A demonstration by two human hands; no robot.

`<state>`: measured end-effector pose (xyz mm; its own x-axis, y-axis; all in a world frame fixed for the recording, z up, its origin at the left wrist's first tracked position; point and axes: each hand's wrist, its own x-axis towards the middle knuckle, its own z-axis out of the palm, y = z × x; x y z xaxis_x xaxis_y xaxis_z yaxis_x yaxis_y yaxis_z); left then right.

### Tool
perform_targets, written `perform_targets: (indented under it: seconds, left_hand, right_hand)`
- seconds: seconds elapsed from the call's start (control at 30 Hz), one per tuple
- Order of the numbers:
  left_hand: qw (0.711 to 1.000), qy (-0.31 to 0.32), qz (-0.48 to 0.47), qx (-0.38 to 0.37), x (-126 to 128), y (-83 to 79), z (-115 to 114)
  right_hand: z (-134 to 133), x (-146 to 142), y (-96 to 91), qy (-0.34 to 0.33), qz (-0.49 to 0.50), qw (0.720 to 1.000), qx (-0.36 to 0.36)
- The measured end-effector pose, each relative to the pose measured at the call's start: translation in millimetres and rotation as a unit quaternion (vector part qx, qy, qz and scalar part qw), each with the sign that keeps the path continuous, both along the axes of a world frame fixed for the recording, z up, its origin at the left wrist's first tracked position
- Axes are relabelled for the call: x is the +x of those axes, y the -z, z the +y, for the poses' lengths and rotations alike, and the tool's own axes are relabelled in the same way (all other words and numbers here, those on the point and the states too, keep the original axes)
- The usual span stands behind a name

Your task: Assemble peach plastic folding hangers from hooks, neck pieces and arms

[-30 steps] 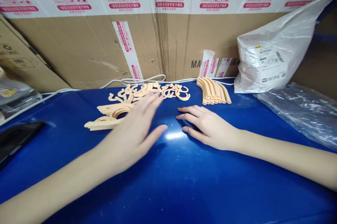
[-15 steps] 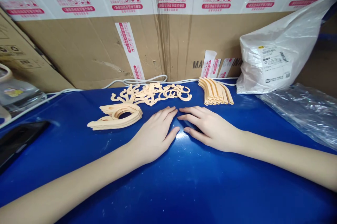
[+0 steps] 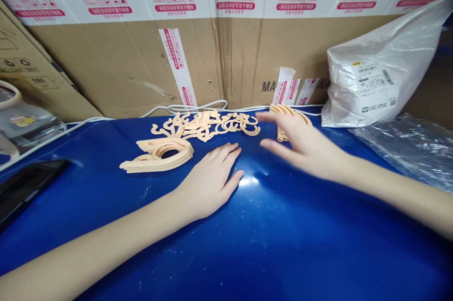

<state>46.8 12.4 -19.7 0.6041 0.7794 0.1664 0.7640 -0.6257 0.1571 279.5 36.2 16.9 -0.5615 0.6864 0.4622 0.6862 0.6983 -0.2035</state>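
My left hand (image 3: 212, 180) lies flat on the blue tabletop (image 3: 247, 244), fingers stretched out and nothing in them. My right hand (image 3: 300, 143) is raised off the surface, blurred by motion, its thumb and fingers apart and holding nothing. It partly hides a bundle of curved cream-coloured strips (image 3: 300, 118) at the back right. A loose heap of cream hooks (image 3: 200, 124) lies beyond both hands. To the left of my left hand sits a stack of cream arm-shaped pieces (image 3: 159, 163) around a round gap; they look like folding hanger parts.
Large cardboard boxes (image 3: 123, 60) wall off the back, with a white cable (image 3: 152, 111) along their foot. A white plastic parcel bag (image 3: 375, 79) and clear plastic film (image 3: 406, 150) lie right. At left are a black phone (image 3: 28, 188) and a clear jug (image 3: 24, 117).
My right hand has lifted off the table and moved up and right, in front of the curved strips. My left hand stays in place. The view has shifted slightly.
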Motion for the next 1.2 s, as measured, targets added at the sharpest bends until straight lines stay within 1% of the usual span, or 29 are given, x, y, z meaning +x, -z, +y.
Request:
perform_targets:
  seconds: [0.03, 0.1, 0.17, 0.2, 0.23, 0.33, 0.4, 0.5, 0.73, 0.87, 1.03, 1.13, 1.2]
  left_hand:
    - [1.000, -0.001, 0.002, -0.002, 0, -0.3, 0]
    - [1.000, 0.000, 0.004, -0.005, 0, -0.8, -1]
    - [1.000, 0.000, 0.003, -0.008, -1, -1.0, -1]
    - [1.000, -0.001, 0.001, -0.009, -1, -1.0, -1]
    - [1.000, -0.002, -0.001, -0.009, -1, -0.9, -1]
    - [1.000, 0.000, -0.006, -0.007, -1, -0.5, -1]
    - [1.000, 0.002, -0.007, -0.004, -1, -0.3, 0]
    - [1.000, 0.002, -0.006, -0.007, -2, 0.0, -1]
    - [1.000, 0.005, -0.011, -0.007, -2, -0.6, 0]
    - [1.000, 0.003, -0.008, -0.006, -1, -1.0, 0]
    - [1.000, 0.002, -0.005, -0.009, -2, -0.7, -1]
    - [1.000, 0.002, -0.009, -0.009, -2, 0.0, -1]
    - [1.000, 0.004, -0.014, -0.006, -2, 0.5, 0]
  right_hand:
    - [7, 8, -8.1, 0.034, 0.011, 0.999, 0.012]
    - [24, 26, -22.1, 0.105, -0.007, 0.994, 0.044]
    - [40, 46, -29.8, 0.196, -0.083, 0.976, 0.043]
    - [48, 56, -30.7, 0.252, -0.123, 0.959, 0.033]
    - [55, 66, -29.8, 0.280, -0.133, 0.950, 0.028]
    - [73, 89, -19.4, 0.332, -0.161, 0.929, 0.004]
    - [81, 99, -10.8, 0.338, -0.187, 0.922, -0.033]
    - [87, 105, -1.7, 0.333, -0.206, 0.916, -0.090]
    - [90, 103, 4.2, 0.340, -0.200, 0.909, -0.135]
    - [92, 104, 7.1, 0.357, -0.190, 0.904, -0.139]
    - [93, 106, 11.9, 0.383, -0.162, 0.901, -0.121]
    - [93, 108, 16.0, 0.384, -0.127, 0.909, -0.097]
    - [93, 109, 18.6, 0.375, -0.088, 0.921, -0.061]
